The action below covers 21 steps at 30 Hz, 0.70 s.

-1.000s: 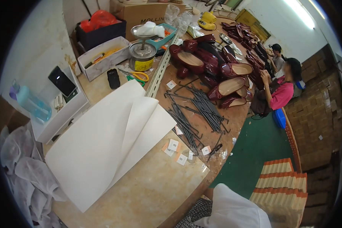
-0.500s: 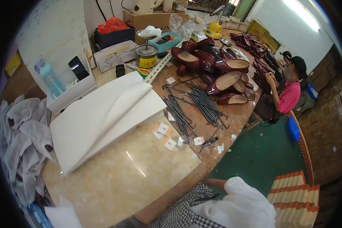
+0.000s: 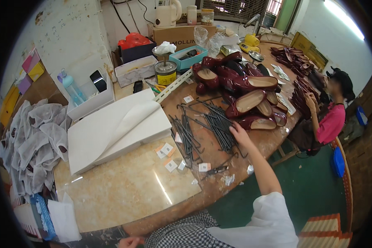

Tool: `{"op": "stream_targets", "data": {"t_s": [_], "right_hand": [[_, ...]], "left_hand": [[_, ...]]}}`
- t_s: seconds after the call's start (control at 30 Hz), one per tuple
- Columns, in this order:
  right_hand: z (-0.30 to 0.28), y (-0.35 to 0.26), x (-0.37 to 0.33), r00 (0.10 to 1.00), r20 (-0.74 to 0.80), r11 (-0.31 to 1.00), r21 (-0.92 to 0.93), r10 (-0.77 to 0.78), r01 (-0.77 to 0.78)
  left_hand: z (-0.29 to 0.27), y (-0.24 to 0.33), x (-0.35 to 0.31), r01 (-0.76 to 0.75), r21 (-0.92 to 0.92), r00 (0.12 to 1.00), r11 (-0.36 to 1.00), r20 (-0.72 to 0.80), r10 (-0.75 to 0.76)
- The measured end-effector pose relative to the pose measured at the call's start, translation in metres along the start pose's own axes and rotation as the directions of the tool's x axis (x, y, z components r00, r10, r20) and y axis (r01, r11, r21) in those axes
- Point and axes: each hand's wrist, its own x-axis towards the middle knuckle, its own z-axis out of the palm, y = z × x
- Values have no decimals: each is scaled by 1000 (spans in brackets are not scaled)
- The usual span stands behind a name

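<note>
Right hand: bare right hand (image 3: 240,135), centre of frame, fingertips at the right edge of a rod bundle; seems to touch it. Whether a rod is gripped, cannot tell.
Left hand: left hand (image 3: 130,242), lower edge of frame, beside the checked cloth (image 3: 182,229); partly cut off, nothing seen in it, grip cannot be told.
Just changed: right arm now stretched out to the rods; half a second ago it was back by the body, hand out of sight. Puts the work in hand at the rods, on their right side.
Rods: dark, thin, hooked at the ends, mid-frame; right bundle (image 3: 219,124) under the fingertips, left bundle (image 3: 186,136) apart from the hand. Both lie flat on the brown surface (image 3: 265,145).
Tags and bits: small white-and-orange tags (image 3: 170,165) below the left bundle; a small black item (image 3: 217,170) near them.
Shoes: glossy dark-red heap (image 3: 250,101), just above the right hand, upper centre.
Left of rods: stack of white sheets (image 3: 111,124) on a marbled panel (image 3: 132,194); white-wrapped pile (image 3: 37,140) at far left.
Right side: co-worker in pink (image 3: 332,122), hands at more dark-red shoes.
</note>
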Motion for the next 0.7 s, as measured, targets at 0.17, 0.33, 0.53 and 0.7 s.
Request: {"op": "stream_targets", "data": {"t_s": [0.17, 0.33, 0.53, 0.7], "right_hand": [[54, -34, -6, 984, 83, 931, -321, -158, 176], [59, -100, 0, 859, 441, 946, -62, -260, 318], [20, -153, 148, 812, 239, 664, -477, -533, 576], [-29, -120, 287, 992, -107, 535, -843, -74, -51]], "left_hand": [[20, 44, 78, -259, 108, 834, 960, -477, 279], [20, 66, 161, -281, 238, 756, 930, -542, 368], [21, 55, 197, -246, 419, 677, 874, -571, 464], [19, 59, 200, -270, 416, 687, 868, -548, 477]]}}
